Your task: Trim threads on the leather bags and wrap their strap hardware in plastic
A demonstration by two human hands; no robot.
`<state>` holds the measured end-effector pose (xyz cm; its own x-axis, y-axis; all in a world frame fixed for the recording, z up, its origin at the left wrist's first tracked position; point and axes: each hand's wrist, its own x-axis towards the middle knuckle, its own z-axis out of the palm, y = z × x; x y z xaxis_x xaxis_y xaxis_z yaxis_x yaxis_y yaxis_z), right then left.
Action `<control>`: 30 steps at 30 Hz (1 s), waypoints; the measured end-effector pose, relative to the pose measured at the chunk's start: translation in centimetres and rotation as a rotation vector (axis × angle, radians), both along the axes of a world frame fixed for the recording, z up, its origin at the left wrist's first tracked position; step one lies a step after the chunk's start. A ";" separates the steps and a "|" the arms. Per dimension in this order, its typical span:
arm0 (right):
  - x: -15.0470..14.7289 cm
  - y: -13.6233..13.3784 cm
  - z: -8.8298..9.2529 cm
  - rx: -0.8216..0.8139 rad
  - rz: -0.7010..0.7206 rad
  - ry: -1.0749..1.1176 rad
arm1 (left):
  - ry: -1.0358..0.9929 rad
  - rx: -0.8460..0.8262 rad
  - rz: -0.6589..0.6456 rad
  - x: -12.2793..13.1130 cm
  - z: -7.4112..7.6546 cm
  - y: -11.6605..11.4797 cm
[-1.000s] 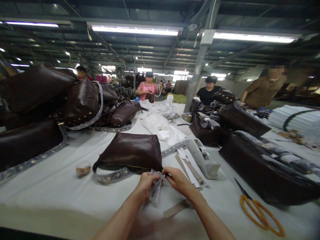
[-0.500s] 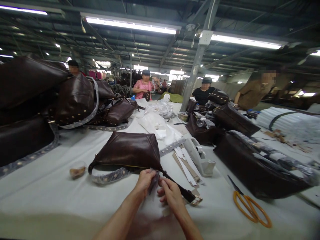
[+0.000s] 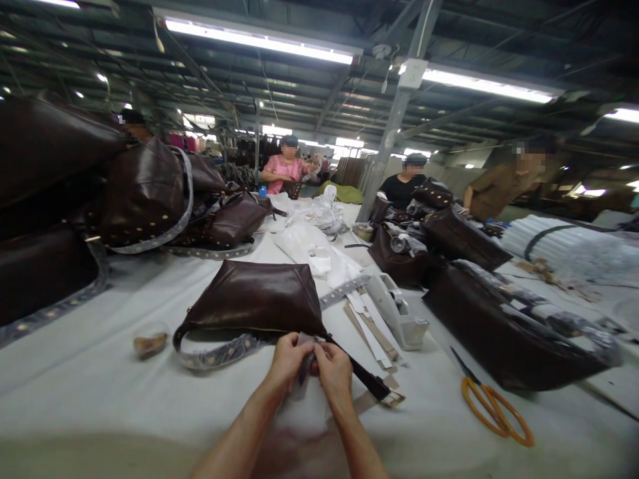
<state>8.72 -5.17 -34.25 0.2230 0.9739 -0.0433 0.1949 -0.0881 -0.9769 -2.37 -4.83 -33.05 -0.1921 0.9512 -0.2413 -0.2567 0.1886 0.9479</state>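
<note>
A dark brown leather handbag (image 3: 264, 293) lies on the white-covered table in front of me. Its strap (image 3: 217, 352), wrapped in clear plastic, loops out at the left; a bare buckled strap end (image 3: 372, 379) stretches to the right. Just below the bag's lower right corner, my left hand (image 3: 289, 362) pinches a piece of clear plastic wrap (image 3: 301, 382). My right hand (image 3: 332, 366) is closed beside it, thumb and fingers together at the same wrap. Whatever lies inside the wrap, between the fingertips, is too small and hidden to make out.
Orange-handled scissors (image 3: 494, 406) lie at the right, near a large brown bag (image 3: 499, 332). A tape dispenser (image 3: 399, 316) stands beside paper strips (image 3: 369, 329). More brown bags (image 3: 144, 193) are piled at the left. Co-workers (image 3: 287, 166) are across the table.
My right hand has moved left and closed its fingers at the plastic wrap beside my left hand. The view has shifted slightly.
</note>
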 end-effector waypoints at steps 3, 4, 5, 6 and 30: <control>0.1 0.1 -0.3 -0.009 -0.006 0.014 | -0.008 -0.065 -0.128 -0.6 -0.1 -0.4; 0.1 0.2 -0.3 -0.014 -0.007 0.025 | -0.026 -0.088 -0.172 -0.7 -0.1 -0.6; 0.1 0.2 -0.3 -0.019 -0.009 0.040 | -0.050 -0.104 -0.205 -0.8 -0.1 -0.7; 0.0 0.3 -0.3 -0.022 -0.011 0.057 | -0.069 -0.106 -0.218 -0.9 -0.1 -0.8; -1.7 0.9 1.8 -0.216 -0.105 0.594 | -0.071 -0.078 -0.303 -0.8 0.6 -0.7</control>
<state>7.03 -4.25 -32.46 0.1946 0.9036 -0.3817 -0.3945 -0.2842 -0.8738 -3.16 -5.56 -32.46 0.1169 0.9408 -0.3183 -0.2433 0.3379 0.9092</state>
